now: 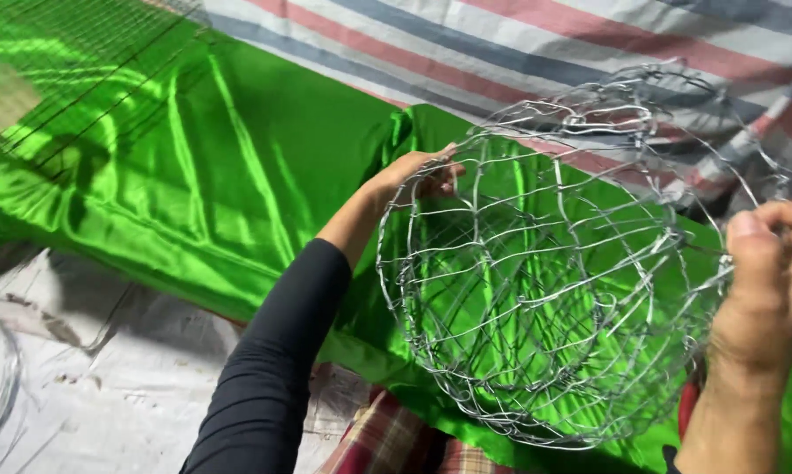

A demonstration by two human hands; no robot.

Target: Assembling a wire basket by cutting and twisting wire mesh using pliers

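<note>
A round basket-shaped frame of silvery wire mesh [545,290] is held up between both hands, its open mouth turned toward the camera so the woven hexagon pattern of its far wall shows through. The left hand [418,175], coming out of a long black sleeve [277,369], is closed over the upper left part of the rim, fingers curled round the thick wire hoop with the fingertips hooked inside. The right hand [777,272] sits at the right edge of the frame, thumb up and fingers folded over the mesh wires there; it clearly has hold of the wire, though exactly which strands it pinches cannot be told. The frame hangs in the air above a wide sheet of shiny green satin cloth [194,175] that spreads from the upper left down under the basket, creased and catching the light. Behind the cloth lies a striped tarpaulin [501,44] with white, red and blue-grey bands running slantwise across the top of the view. In the upper left corner a flat panel of dark wire grid [71,70] rests over the green cloth. Below the cloth, at lower left, is a crumpled whitish plastic sheet [132,386] with a coil of thin wire [1,377] at its left edge. A patch of red checked fabric [396,439] shows at the bottom, under the basket.
</note>
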